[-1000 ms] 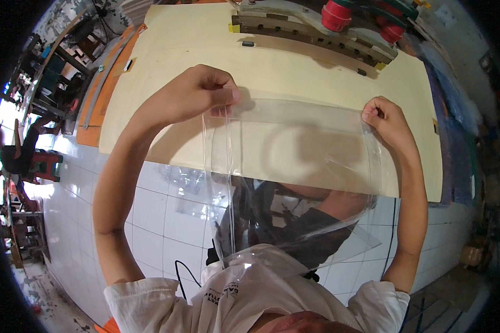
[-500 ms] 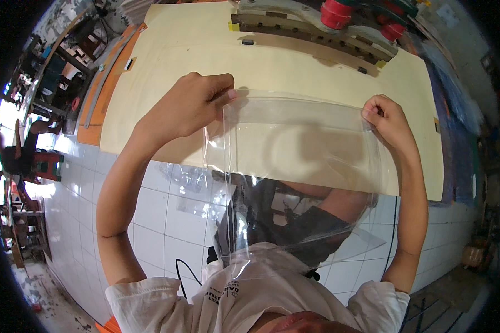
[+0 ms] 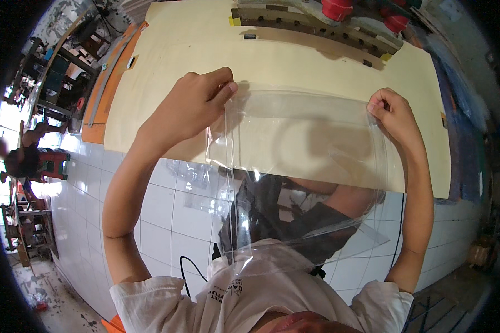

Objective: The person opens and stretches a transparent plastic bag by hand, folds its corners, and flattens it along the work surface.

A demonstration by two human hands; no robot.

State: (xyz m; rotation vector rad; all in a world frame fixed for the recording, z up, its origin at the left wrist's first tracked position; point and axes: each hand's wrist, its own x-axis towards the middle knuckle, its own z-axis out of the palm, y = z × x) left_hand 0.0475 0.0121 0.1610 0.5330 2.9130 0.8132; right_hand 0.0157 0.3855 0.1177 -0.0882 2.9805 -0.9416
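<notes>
A clear plastic sheet [image 3: 311,141] with folded, seamed edges is stretched between my two hands. My left hand [image 3: 197,105] pinches its far left corner, fingers curled and thumb pressed in. At the far right corner, my right hand [image 3: 393,114] grips it the same way. The sheet's far edge lies over the cream-coloured table top [image 3: 178,50]. Its near part hangs past the table's front edge, above my lap, and my dark shorts show through it. Glare and folds run down its left side.
Beyond the sheet stands a machine with a long metal bar [image 3: 316,30] and red parts [image 3: 337,8]. A small dark block [image 3: 250,36] sits before the bar. An orange board with a metal strip [image 3: 103,83] is at the left. Another person [image 3: 22,158] sits farther left beside a red stool [image 3: 54,165].
Both hands keep their hold on the plastic sheet. The view has shifted slightly, so hands, table and machine appear a little farther right and higher.
</notes>
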